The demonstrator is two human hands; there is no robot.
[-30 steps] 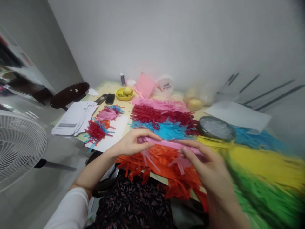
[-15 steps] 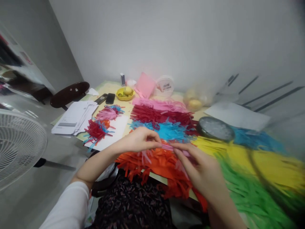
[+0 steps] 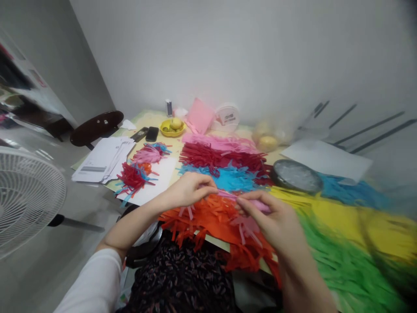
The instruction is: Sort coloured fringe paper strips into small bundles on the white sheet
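Note:
Both of my hands hold a strip of pink fringed paper just above a sheet of orange fringed paper at the near edge of the table. My left hand pinches the strip's left end with closed fingers. My right hand is curled round the strip's right part, and pink fringe hangs below its fingers. Behind the hands lie blue fringed paper, dark red fringed paper and more pink fringed paper.
Yellow fringed paper and green fringed paper spread to the right. A grey round lid, white sheets, small tassels, two phones, a yellow fruit bowl and a white tub stand further back. A fan is at the left.
My hands have come closer together along the pink strip, gathering it shorter. My right hand has shifted left and curled round it; the view has barely moved.

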